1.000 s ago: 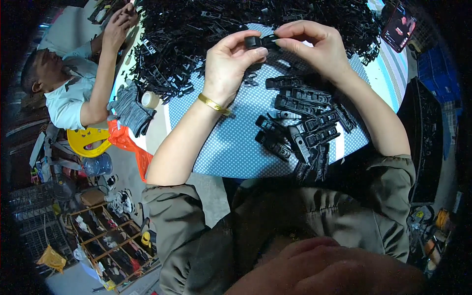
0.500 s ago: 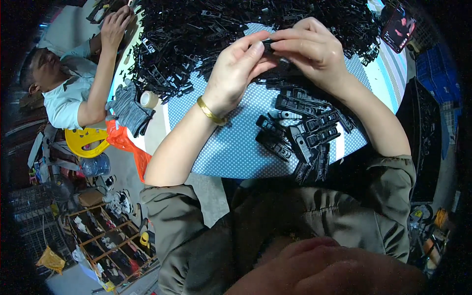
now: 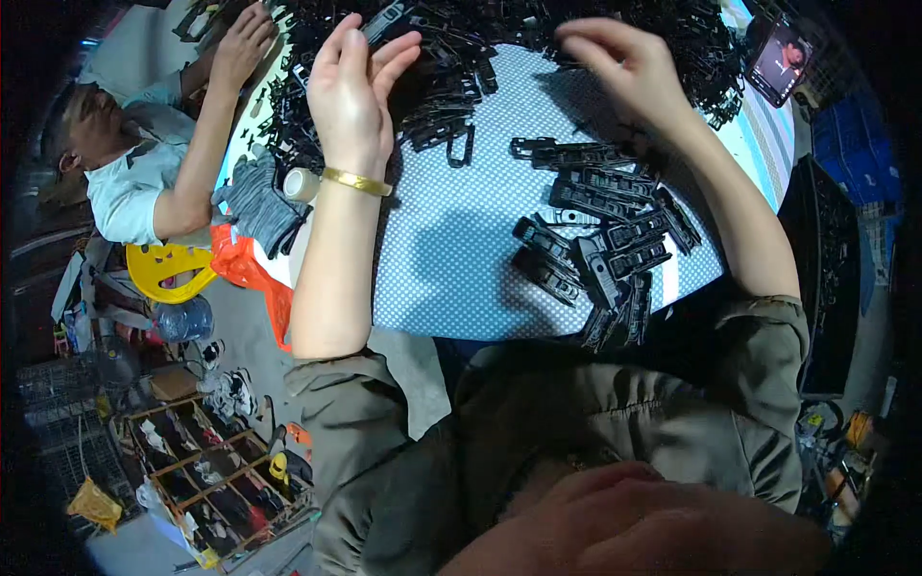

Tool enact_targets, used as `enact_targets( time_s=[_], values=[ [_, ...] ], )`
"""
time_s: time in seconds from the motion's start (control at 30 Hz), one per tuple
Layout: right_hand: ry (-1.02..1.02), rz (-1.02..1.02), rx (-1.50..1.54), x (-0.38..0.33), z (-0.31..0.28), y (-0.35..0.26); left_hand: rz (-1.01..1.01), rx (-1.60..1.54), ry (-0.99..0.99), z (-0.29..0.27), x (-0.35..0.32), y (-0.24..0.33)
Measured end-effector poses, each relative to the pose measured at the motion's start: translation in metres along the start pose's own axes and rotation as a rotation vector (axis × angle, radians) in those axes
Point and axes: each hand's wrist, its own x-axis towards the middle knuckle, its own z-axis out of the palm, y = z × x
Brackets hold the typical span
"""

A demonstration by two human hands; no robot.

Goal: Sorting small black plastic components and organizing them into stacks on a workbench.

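My left hand point(image 3: 351, 101), with a gold bangle on the wrist, is raised at the near edge of the heap of small black plastic parts point(image 3: 447, 91). Its fingers are spread and hold nothing I can see. Across from it, my right hand point(image 3: 634, 72) hovers before the heap's right side. Its thumb and fingers curve toward each other with a slight gap, and nothing shows between them. Below the right hand lies a smaller group of long black clip-like pieces point(image 3: 615, 235), some stacked on one another. A thin black frame-shaped part point(image 3: 461, 146) lies near the heap's edge.
The dotted cloth point(image 3: 442, 259) covers the table. A phone point(image 3: 780, 58) stands at the far right. Grey gloves point(image 3: 259, 206), a tape roll point(image 3: 301, 184) and an orange bag point(image 3: 245, 264) lie left. A co-worker point(image 3: 144, 182) sits beyond; a shoe rack point(image 3: 206, 470) stands below.
My hands, together over the table at a small black part before, have moved apart. The left went left to the heap, the right slightly up and right. More bare cloth shows between them.
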Motion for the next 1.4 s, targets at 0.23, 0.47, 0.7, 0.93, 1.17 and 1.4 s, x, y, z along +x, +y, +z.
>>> enact_targets(
  time_s=[0.23,0.47,0.7,0.93,1.17,1.4],
  values=[
    [-0.236,-0.003,-0.337,0.031,0.059,-0.027,0.019,0.003,0.054,0.001,-0.005,0.0],
    [-0.411,0.322,-0.152,0.045,0.053,-0.003,-0.169,-0.027,-0.09,0.018,-0.016,-0.013],
    [-0.158,0.274,0.421,0.009,-0.001,-0.03,-0.415,-0.087,-0.22,0.031,-0.033,-0.016],
    [-0.137,-0.079,0.275,-0.008,0.001,-0.043,-0.58,-0.291,-0.369,0.042,-0.045,-0.02],
    [-0.095,-0.115,0.226,-0.011,-0.001,-0.041,-0.57,-0.245,-0.37,0.042,-0.047,-0.024],
    [-0.087,-0.099,0.218,-0.011,-0.001,-0.039,-0.536,-0.265,-0.349,0.044,-0.048,-0.023]
  ],
)
